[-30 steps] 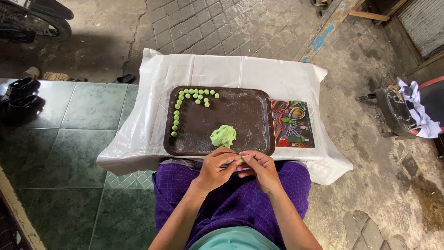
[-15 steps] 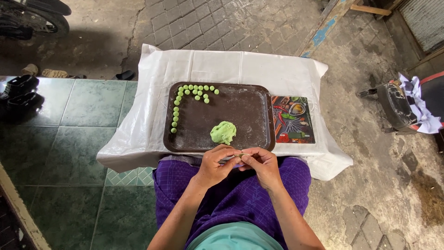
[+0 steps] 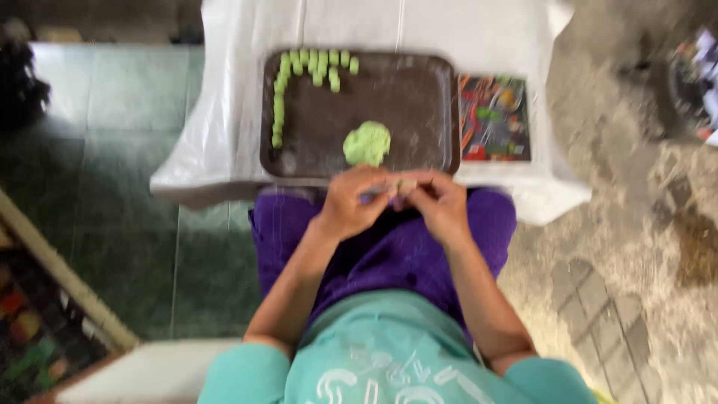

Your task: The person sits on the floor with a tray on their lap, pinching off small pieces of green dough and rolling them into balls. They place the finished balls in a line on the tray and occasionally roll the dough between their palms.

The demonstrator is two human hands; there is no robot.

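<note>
Since the earlier frame: your head has dipped, so the tray fills more of the view; your hands have stayed put at its near rim.

- Left hand [image 3: 351,200]: fingers curled, pinching a small piece of green dough [image 3: 404,184] against your right hand [image 3: 441,203], likewise closed on it; blur hides the fingertips.
- Dough lump [image 3: 367,143]: on the dark tray [image 3: 419,90], just beyond your knuckles.
- Shaped pieces [image 3: 303,75]: lined along the tray's far and left edges.
- Step, by my reading: forming one piece. Next calls for setting it beside the row.
- White cloth [image 3: 224,142], patterned mat [image 3: 493,120]: under and beside the tray.
</note>
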